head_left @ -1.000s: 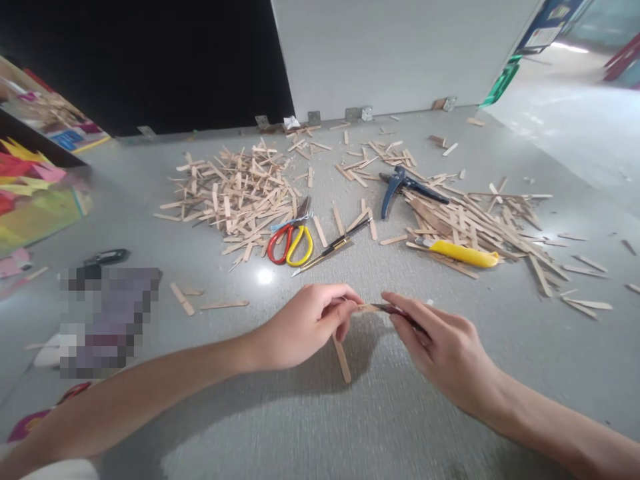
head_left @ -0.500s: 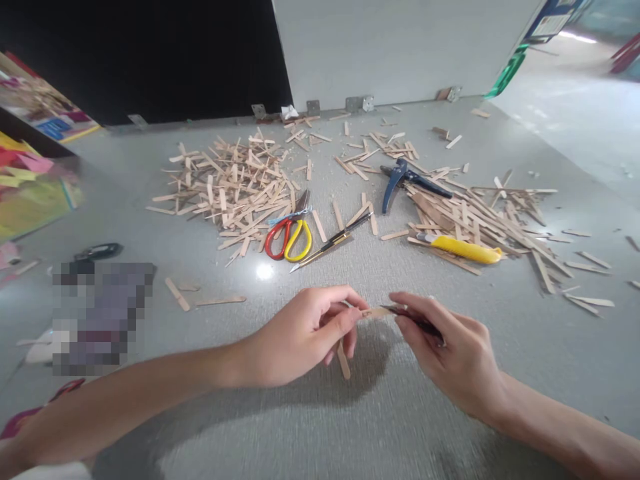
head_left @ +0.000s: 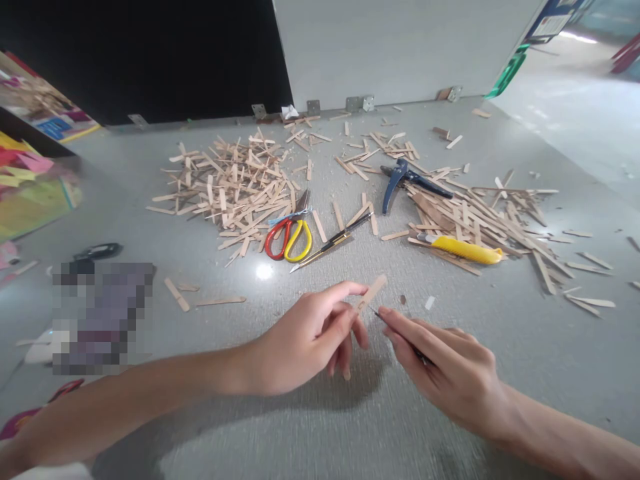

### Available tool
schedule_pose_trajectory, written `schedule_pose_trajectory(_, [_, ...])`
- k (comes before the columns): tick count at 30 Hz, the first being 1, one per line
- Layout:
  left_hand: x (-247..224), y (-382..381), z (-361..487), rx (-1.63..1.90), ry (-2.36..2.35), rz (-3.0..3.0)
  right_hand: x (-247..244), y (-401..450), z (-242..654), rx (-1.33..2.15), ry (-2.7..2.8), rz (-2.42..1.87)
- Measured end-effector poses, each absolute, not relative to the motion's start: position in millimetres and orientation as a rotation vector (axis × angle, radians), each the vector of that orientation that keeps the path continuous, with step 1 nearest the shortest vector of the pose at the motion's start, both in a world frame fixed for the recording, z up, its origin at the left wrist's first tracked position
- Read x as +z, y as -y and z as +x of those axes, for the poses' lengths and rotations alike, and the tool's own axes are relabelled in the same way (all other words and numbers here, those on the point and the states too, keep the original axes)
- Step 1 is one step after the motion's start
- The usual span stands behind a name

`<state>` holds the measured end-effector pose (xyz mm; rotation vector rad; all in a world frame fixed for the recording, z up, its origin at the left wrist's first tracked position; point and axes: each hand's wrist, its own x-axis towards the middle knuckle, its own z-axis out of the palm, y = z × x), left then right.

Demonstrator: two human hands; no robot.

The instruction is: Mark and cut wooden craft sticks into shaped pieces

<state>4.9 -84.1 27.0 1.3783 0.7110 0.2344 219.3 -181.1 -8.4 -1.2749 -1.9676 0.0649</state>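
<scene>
No text, brand or number can be read; at the upper right, a white label (head_left: pixel 550 25) stands on a dark blue panel (head_left: pixel 554 9), its print too small and blurred to make out; small dark marks show on the flat wooden stick (head_left: pixel 373 291) in the left hand (head_left: pixel 311 341), close to where it is held, and whether they are letters cannot be told; at the left, coarse blocks cover a greyish-purple item (head_left: pixel 113 310); at the upper left, a blue patch (head_left: pixel 54 127) is too blurred to read.
</scene>
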Motion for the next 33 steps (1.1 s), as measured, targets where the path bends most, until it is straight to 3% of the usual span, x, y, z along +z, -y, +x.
schedule_pose_trajectory(22, [19.0,83.8,3.7,0.462,-0.74,1.739,-10.0,178.0,220.1,0.071,2.019,-1.276])
schedule_pose_trajectory(33, [33.8,71.2,6.1,0.565,-0.798,1.56,-5.3,174.9,221.3,0.072,1.986,-1.291])
